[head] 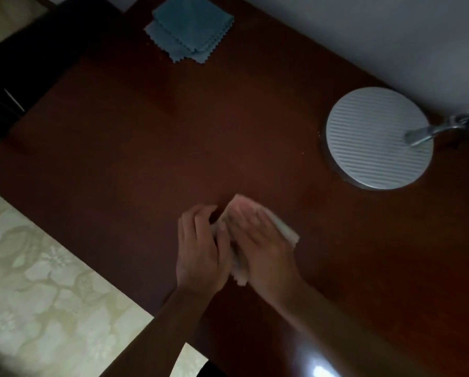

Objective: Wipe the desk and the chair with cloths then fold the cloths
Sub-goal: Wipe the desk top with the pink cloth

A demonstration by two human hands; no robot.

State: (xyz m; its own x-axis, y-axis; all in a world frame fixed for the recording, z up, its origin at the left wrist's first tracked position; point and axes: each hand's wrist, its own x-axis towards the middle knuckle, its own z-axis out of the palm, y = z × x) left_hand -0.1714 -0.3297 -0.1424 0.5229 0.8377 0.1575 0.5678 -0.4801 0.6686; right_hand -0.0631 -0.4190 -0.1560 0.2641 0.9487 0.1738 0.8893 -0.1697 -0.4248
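Most of the white cloth (287,231) lies hidden under the two hands; only a corner at 3 o'clock of them and a strip between the wrists show, so its folds cannot be read. The right hand (258,240) is smeared by motion blur, and its fingers (237,213) cannot be told apart. The left hand (200,248) has its fingertips tucked out of sight against the cloth. At 3 o'clock the lamp (377,137) has its metal arm cut off by the picture's edge. At 10 o'clock a dark chair (37,55) is too dim to make out. The counter (146,145) runs off the bottom and right edges.
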